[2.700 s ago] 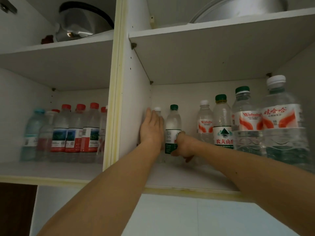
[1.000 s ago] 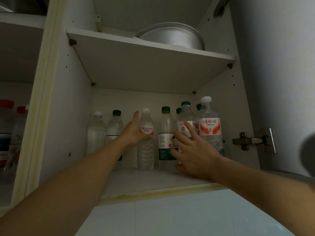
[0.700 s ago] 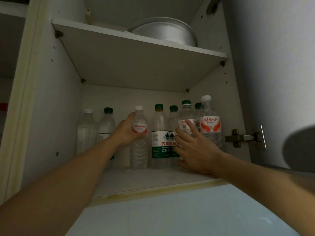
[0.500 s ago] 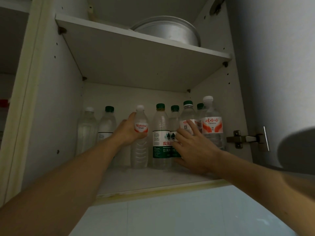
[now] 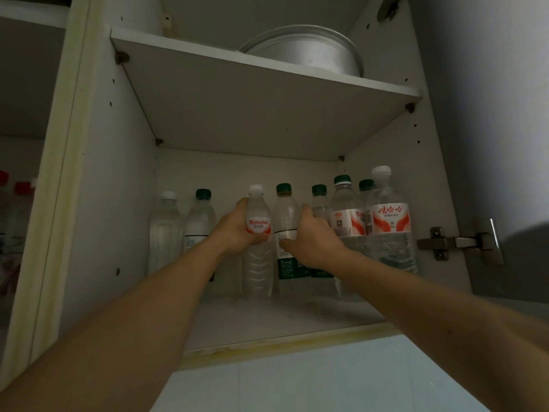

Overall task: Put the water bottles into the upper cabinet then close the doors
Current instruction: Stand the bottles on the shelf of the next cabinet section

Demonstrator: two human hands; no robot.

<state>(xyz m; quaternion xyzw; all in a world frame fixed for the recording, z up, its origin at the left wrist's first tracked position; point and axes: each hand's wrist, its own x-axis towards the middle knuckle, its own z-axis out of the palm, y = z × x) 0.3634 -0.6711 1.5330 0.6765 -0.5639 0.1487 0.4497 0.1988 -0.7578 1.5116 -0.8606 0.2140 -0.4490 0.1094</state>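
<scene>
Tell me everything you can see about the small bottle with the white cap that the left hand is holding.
The small Wahaha bottle is clear plastic with a white screw cap, a white and red label round its upper body and ribbed walls below. It looks full of water and stands upright on the lower cabinet shelf, third from the left in the row. The left hand grips it at the label from the left side. A green-capped bottle stands close on its right, held by the right hand.

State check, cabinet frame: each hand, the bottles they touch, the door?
left hand: grips white-capped bottle, upright on shelf
right hand: holds green-capped bottle, upright
cabinet door: open
metal pan: on upper shelf
</scene>
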